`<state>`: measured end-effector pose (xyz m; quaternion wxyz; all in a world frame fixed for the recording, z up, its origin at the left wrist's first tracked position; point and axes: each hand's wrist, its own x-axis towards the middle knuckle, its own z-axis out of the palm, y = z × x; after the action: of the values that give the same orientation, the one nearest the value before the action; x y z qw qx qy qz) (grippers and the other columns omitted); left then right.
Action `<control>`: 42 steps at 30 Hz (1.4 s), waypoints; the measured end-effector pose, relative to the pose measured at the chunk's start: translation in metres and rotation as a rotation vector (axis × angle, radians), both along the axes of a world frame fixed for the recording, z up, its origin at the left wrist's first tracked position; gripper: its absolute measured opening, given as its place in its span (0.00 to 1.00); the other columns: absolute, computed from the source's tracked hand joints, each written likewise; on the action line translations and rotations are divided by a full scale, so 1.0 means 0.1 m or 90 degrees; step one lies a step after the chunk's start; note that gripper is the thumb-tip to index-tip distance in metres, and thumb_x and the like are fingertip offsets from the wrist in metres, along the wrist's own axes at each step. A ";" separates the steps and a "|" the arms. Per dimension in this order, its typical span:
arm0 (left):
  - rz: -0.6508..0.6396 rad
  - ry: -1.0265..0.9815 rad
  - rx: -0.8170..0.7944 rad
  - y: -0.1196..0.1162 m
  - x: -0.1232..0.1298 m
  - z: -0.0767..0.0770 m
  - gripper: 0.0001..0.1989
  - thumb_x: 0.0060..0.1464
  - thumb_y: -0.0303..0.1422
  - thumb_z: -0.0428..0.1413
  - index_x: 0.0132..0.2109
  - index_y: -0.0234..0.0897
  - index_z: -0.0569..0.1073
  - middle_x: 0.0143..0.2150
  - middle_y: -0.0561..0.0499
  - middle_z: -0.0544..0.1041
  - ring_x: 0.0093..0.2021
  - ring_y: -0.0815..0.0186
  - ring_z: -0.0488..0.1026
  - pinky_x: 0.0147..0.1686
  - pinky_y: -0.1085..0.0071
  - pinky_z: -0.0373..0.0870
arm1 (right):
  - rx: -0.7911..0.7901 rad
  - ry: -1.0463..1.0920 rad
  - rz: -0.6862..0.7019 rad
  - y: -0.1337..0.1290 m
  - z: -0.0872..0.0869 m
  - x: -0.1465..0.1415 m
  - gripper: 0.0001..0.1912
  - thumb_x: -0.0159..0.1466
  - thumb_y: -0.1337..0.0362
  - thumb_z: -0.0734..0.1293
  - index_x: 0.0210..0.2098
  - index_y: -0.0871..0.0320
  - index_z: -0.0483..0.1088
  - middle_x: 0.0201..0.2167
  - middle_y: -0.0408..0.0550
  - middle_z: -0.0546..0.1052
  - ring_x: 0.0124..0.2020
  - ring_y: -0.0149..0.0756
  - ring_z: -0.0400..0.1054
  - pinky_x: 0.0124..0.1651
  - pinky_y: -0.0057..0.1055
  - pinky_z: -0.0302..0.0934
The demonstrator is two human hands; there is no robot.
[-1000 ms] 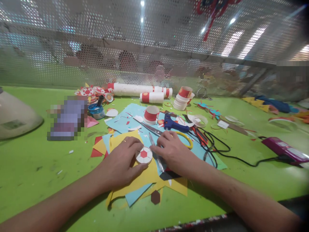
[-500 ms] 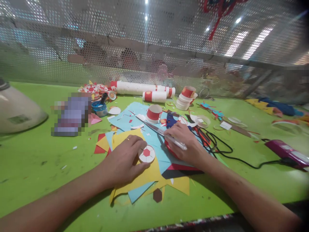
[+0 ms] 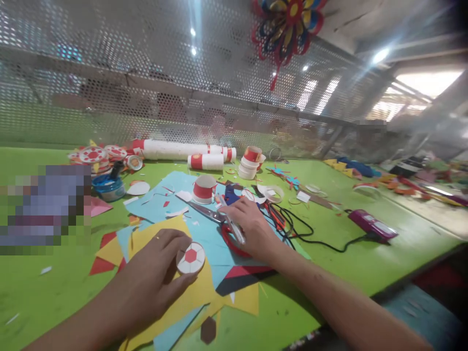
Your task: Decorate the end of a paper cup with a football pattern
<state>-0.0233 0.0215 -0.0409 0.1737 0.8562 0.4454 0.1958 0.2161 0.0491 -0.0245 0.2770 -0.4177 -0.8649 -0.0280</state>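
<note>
My left hand (image 3: 157, 273) pinches a small round paper disc (image 3: 190, 259), white with a red hexagon and dark lines like a football, above yellow paper (image 3: 197, 287). In my right hand (image 3: 250, 226) is a slim, clear pen-like stick (image 3: 237, 230), with the fingers closed around it. Right beside that hand lie scissors (image 3: 208, 212), blades pointing to the upper left and red handles partly hidden by the hand. Light blue sheets (image 3: 153, 197) spread beneath, and a red and white paper cup (image 3: 204, 189) stands just beyond the scissors. A dark blue tool (image 3: 233, 194) lies behind my right hand.
At the back lie long stacked paper cups (image 3: 175, 149). A blue jar (image 3: 108, 187) stands left. A black cable (image 3: 310, 239) runs to a purple box (image 3: 371, 225) at right. A brown hexagon (image 3: 208, 330) lies near the front; a perforated metal screen (image 3: 146, 83) rises behind.
The view has swung right and tilted up, shifting everything leftward. The clear stick has turned steeper in my right hand, which now sits closer over the scissors' handles. My left hand keeps the disc.
</note>
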 end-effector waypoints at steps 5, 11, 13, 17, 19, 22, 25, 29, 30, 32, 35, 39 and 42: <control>-0.011 0.019 -0.013 0.02 -0.02 0.00 0.13 0.57 0.40 0.53 0.47 0.42 0.66 0.51 0.45 0.67 0.51 0.54 0.65 0.47 0.57 0.66 | -0.016 -0.003 -0.025 0.05 -0.03 0.04 0.16 0.62 0.72 0.61 0.49 0.65 0.69 0.38 0.57 0.76 0.42 0.45 0.62 0.45 0.43 0.58; -0.001 0.021 -0.038 0.02 -0.03 0.03 0.13 0.57 0.38 0.52 0.49 0.43 0.64 0.52 0.46 0.66 0.51 0.55 0.66 0.47 0.59 0.67 | -0.023 -0.028 -0.006 -0.03 -0.01 -0.04 0.13 0.62 0.71 0.62 0.47 0.62 0.70 0.38 0.55 0.76 0.40 0.43 0.62 0.44 0.41 0.57; -0.004 0.021 -0.050 0.02 -0.02 0.04 0.13 0.57 0.38 0.52 0.49 0.43 0.64 0.51 0.46 0.66 0.50 0.56 0.66 0.46 0.59 0.67 | -0.023 -0.050 0.017 -0.06 -0.01 -0.07 0.15 0.62 0.72 0.63 0.48 0.61 0.69 0.39 0.55 0.76 0.42 0.44 0.61 0.44 0.41 0.56; -0.004 0.019 -0.046 0.01 -0.03 0.05 0.14 0.57 0.38 0.53 0.49 0.41 0.64 0.50 0.46 0.66 0.50 0.56 0.66 0.47 0.57 0.66 | -0.030 -0.125 0.063 -0.09 -0.03 -0.11 0.18 0.61 0.74 0.62 0.50 0.58 0.67 0.42 0.54 0.76 0.44 0.45 0.60 0.46 0.42 0.54; -0.008 0.015 -0.038 0.01 -0.03 0.04 0.16 0.56 0.37 0.54 0.50 0.39 0.63 0.50 0.45 0.67 0.49 0.55 0.66 0.47 0.57 0.65 | -0.040 -0.157 0.075 -0.09 -0.04 -0.12 0.19 0.61 0.75 0.61 0.51 0.57 0.66 0.42 0.53 0.76 0.45 0.45 0.59 0.46 0.42 0.53; -0.017 0.007 -0.023 0.02 -0.04 0.04 0.16 0.55 0.37 0.55 0.48 0.38 0.64 0.47 0.44 0.67 0.47 0.56 0.66 0.45 0.57 0.66 | -0.051 -0.191 0.077 -0.08 -0.06 -0.12 0.18 0.61 0.76 0.60 0.49 0.59 0.67 0.41 0.52 0.77 0.46 0.45 0.58 0.47 0.42 0.52; -0.016 0.009 -0.024 0.01 -0.04 0.06 0.16 0.54 0.37 0.56 0.47 0.37 0.64 0.46 0.44 0.67 0.46 0.55 0.66 0.44 0.57 0.66 | -0.055 -0.208 0.070 -0.07 -0.06 -0.13 0.16 0.61 0.76 0.60 0.47 0.59 0.68 0.37 0.52 0.77 0.45 0.46 0.59 0.47 0.42 0.51; -0.014 0.012 -0.032 -0.01 -0.03 0.11 0.15 0.54 0.36 0.56 0.47 0.37 0.64 0.46 0.44 0.68 0.46 0.55 0.66 0.44 0.57 0.66 | -0.066 -0.200 0.077 -0.06 -0.05 -0.14 0.15 0.60 0.77 0.60 0.45 0.59 0.68 0.35 0.53 0.76 0.43 0.45 0.60 0.44 0.41 0.52; -0.014 0.013 -0.033 -0.02 -0.03 0.12 0.15 0.54 0.37 0.55 0.47 0.37 0.64 0.46 0.44 0.68 0.46 0.55 0.66 0.43 0.57 0.66 | -0.067 -0.194 0.078 -0.06 -0.05 -0.14 0.15 0.60 0.77 0.60 0.44 0.60 0.68 0.36 0.53 0.76 0.43 0.45 0.60 0.44 0.41 0.52; -0.014 0.017 -0.033 -0.02 -0.02 0.14 0.15 0.54 0.37 0.55 0.47 0.37 0.64 0.45 0.44 0.68 0.45 0.55 0.66 0.43 0.57 0.67 | -0.068 -0.180 0.079 -0.06 -0.05 -0.14 0.14 0.61 0.77 0.59 0.44 0.60 0.68 0.37 0.54 0.75 0.42 0.44 0.59 0.44 0.41 0.52; -0.015 0.019 -0.030 -0.02 -0.02 0.14 0.14 0.54 0.36 0.55 0.46 0.38 0.64 0.44 0.45 0.68 0.44 0.55 0.66 0.42 0.58 0.66 | -0.073 -0.143 0.084 -0.06 -0.05 -0.13 0.14 0.61 0.77 0.59 0.43 0.59 0.68 0.37 0.54 0.74 0.42 0.43 0.59 0.45 0.41 0.54; -0.010 0.021 -0.049 -0.02 -0.02 0.12 0.14 0.54 0.36 0.55 0.46 0.38 0.63 0.43 0.45 0.68 0.42 0.57 0.67 0.41 0.58 0.66 | -0.082 -0.031 0.069 -0.06 -0.03 -0.11 0.13 0.59 0.76 0.60 0.42 0.59 0.67 0.38 0.54 0.73 0.42 0.43 0.60 0.43 0.40 0.57; -0.013 0.023 -0.056 -0.02 -0.03 0.12 0.13 0.54 0.36 0.54 0.45 0.37 0.64 0.43 0.45 0.68 0.43 0.56 0.66 0.41 0.58 0.66 | -0.086 0.147 0.009 -0.04 0.01 -0.06 0.08 0.62 0.72 0.61 0.41 0.57 0.64 0.35 0.50 0.71 0.37 0.39 0.63 0.40 0.37 0.59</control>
<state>-0.0260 0.0191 -0.0288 0.2053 0.8555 0.4481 0.1588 0.2098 0.0456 -0.0231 0.3462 -0.4300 -0.8299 0.0808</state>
